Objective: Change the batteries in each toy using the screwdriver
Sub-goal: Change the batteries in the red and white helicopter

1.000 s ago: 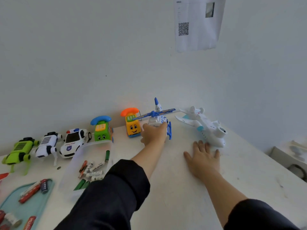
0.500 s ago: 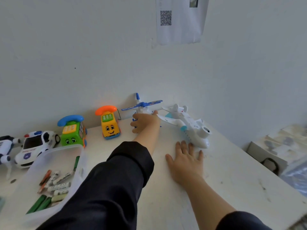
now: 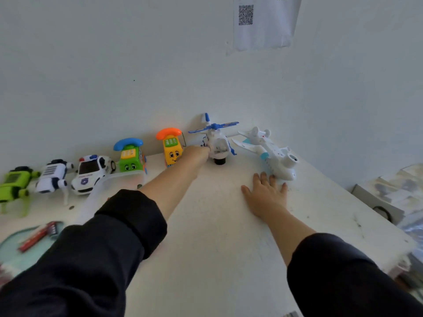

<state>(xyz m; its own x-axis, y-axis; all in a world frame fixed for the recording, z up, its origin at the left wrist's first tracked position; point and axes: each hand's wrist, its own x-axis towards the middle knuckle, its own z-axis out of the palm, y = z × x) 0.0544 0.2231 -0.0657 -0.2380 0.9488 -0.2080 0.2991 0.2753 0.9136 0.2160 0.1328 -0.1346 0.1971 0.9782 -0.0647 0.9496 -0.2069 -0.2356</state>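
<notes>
The white desk [image 3: 217,225] fills the lower half of the frame, set against a pale wall with a QR-code sheet [image 3: 263,21] at the upper right. Along the back edge stands a row of toys: at far left a green robot dog [image 3: 13,181], then a white robot dog [image 3: 52,177], a police car [image 3: 91,172], a green phone toy [image 3: 130,156] and a yellow phone toy [image 3: 171,149]. At centre back is the white-and-blue helicopter [image 3: 217,143], upright, with the white airplane [image 3: 270,154] just beside it to the right.

The left hand [image 3: 194,154] reaches to the helicopter's left side and touches it; whether the fingers are wrapped round it cannot be told. The right hand [image 3: 265,193] lies flat on the desk, fingers straight and spread, holding nothing, its tips close by the airplane's nose.

The helicopter looks like light, hollow, stiff plastic with a smooth body. Its thin rotor and tail fin would likely snap or flex, so the rounded cabin is the safer hold.

At lower left a teal tray [image 3: 13,245] carries red batteries [image 3: 36,236], blurred.
</notes>
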